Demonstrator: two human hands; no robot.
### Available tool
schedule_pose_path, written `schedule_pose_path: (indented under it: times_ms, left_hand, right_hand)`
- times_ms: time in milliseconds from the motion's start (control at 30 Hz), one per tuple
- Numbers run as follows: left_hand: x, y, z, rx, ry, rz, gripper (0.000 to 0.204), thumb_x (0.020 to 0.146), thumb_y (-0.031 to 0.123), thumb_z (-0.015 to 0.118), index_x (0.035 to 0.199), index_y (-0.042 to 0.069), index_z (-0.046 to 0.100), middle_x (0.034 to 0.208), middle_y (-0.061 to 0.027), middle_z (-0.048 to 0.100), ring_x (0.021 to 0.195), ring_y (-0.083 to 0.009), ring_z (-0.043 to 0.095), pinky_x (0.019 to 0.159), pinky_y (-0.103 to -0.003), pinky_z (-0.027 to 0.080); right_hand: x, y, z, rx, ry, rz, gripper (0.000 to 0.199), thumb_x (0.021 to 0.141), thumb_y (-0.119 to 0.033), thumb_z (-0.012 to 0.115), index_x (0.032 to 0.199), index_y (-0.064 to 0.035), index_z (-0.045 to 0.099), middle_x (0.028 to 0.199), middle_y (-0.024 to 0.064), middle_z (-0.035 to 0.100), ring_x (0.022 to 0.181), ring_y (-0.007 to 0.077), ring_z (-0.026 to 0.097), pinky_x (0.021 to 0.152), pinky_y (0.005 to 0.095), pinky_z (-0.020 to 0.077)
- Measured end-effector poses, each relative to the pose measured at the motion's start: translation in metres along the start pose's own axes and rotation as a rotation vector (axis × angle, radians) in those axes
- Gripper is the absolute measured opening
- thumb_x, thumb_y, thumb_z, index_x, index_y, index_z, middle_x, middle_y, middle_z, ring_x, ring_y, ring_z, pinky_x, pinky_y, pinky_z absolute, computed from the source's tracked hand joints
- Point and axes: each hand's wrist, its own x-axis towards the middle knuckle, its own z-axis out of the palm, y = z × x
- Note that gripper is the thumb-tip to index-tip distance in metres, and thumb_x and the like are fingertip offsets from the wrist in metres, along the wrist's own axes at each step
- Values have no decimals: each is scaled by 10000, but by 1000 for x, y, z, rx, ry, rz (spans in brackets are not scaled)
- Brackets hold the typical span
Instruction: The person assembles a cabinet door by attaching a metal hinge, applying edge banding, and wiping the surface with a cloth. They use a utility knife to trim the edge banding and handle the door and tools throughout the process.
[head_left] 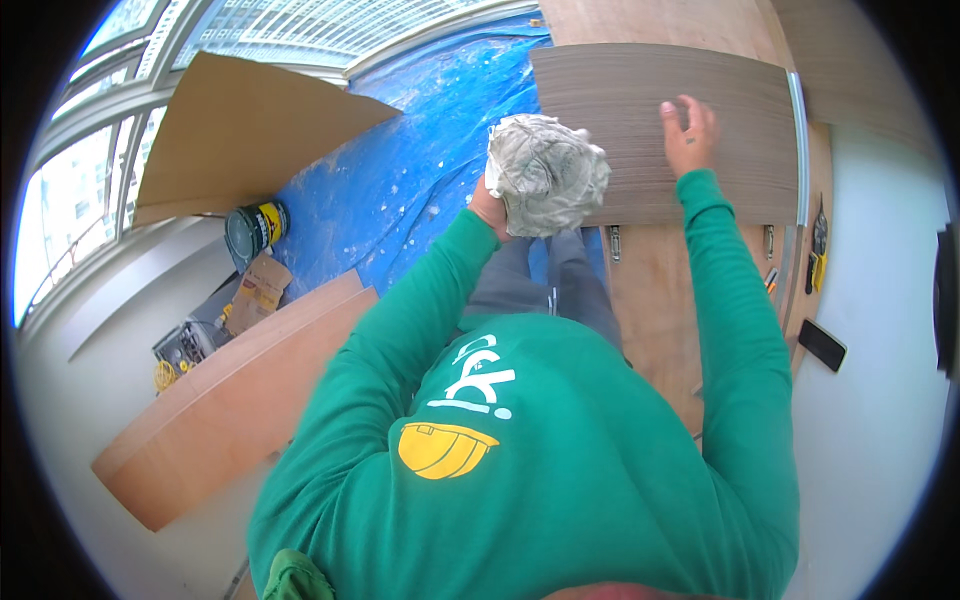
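Observation:
A crumpled, smudged grey-white rag (pixel 548 175) is bunched up in my left hand (pixel 488 208), whose fingers are mostly hidden behind it. The bundle is held up in front of my legs, beside the left end of a brown wood-grain panel (pixel 620 130). Over that panel is my right hand (pixel 692 140), fingers apart and holding nothing; whether it touches the surface I cannot tell. Two small metal hinges, a left hinge (pixel 615 243) and a right hinge (pixel 769 240), show at the panel's near edge.
A blue sheet (pixel 400 170) covers the floor. Cardboard (pixel 240 140) leans by the windows, near a paint bucket (pixel 256 232). Curved wooden boards (pixel 230 400) lie at left. A phone (pixel 822 345) and a yellow-black tool (pixel 818 272) lie at right.

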Motion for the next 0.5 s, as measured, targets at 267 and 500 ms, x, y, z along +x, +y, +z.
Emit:
schedule_pose_path:
  times_ms: [267, 500]
  left_hand:
    - [-7, -28, -106, 184, 370, 303, 570, 1045, 386, 545, 1497, 48, 462, 1397, -122, 596, 1230, -276, 627, 988, -430, 547]
    - [42, -103, -115, 1354, 526, 598, 808, 911, 210, 755, 1556, -16, 324, 1529, -261, 419, 1399, -343, 459, 1160, -417, 379]
  right_hand:
    - [-1, 39, 37, -547, 127, -91, 645, 1023, -525, 478, 1567, -189, 395, 1632, 177, 337, 1531, 352, 263, 1241, 590, 169]
    - [-10, 39, 37, -624, 159, -139, 620, 1018, -522, 486, 1537, -186, 435, 1622, 154, 362, 1517, 341, 296, 1235, 586, 190]
